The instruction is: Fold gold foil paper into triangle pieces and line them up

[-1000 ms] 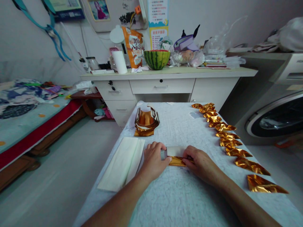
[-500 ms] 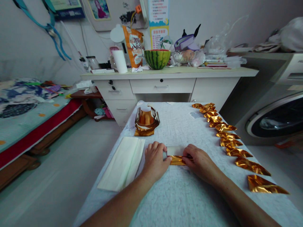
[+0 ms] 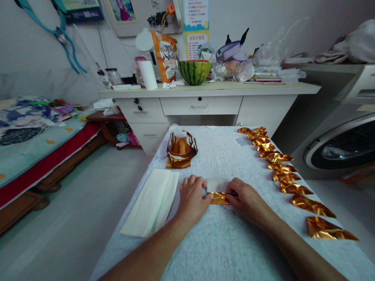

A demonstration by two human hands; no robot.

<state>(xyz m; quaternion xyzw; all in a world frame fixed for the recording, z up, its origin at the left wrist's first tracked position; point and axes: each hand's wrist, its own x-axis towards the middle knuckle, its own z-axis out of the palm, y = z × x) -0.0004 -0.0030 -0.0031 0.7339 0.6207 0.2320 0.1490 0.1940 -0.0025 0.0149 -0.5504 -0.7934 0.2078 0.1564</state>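
Observation:
A sheet of gold foil paper [image 3: 219, 198] lies on the cloth-covered table, its near edge folded over so gold shows in front and the pale backing behind. My left hand [image 3: 191, 195] grips its left end between thumb and curled fingers. At the right end my right hand [image 3: 244, 198] pinches the same fold; its fingertips partly hide the paper. Left of my left hand is a stack of off-white paper [image 3: 150, 203]. Beyond it stands a bundle of curled gold foil pieces [image 3: 181, 150].
Several folded gold foil pieces [image 3: 295, 188] line the table's right edge. Behind the table [image 3: 216, 150] is a white desk [image 3: 202, 105] with a cut watermelon [image 3: 195, 73] on top. A washing machine [image 3: 336, 128] stands at right, a bed [image 3: 52, 150] at left.

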